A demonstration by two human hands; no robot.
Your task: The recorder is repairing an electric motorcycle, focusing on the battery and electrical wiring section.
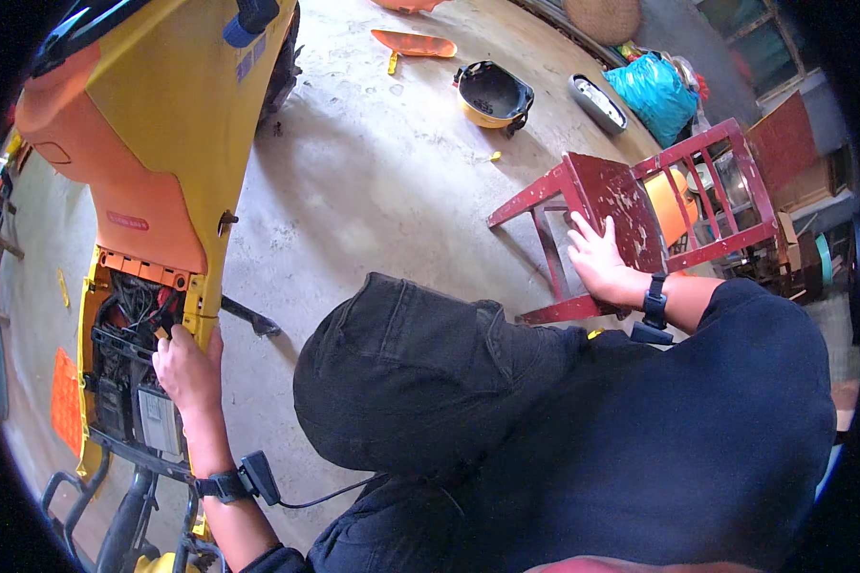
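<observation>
On the left is a yellow and orange scooter (pixel 162 124) with an uncovered compartment. Inside it are tangled dark wires (pixel 136 304) and a silver-grey box (pixel 160 420). My left hand (pixel 189 371) reaches into the compartment's right side, its fingertips pinched together among the wires. A small brownish bit shows at those fingertips, too small to name. Away to the right, my right hand (pixel 604 263) rests with spread fingers against the seat of a worn red wooden chair (pixel 626 205). No object is in that palm.
On the concrete floor lie a yellow and black helmet-like shell (pixel 493 94), an orange panel (pixel 416 44) and a grey oblong part (pixel 597 103). Beyond the chair is a blue plastic bag (pixel 652 94). The scooter's stand (pixel 250 315) juts out; my dark-clothed bent leg (pixel 401 372) fills the middle.
</observation>
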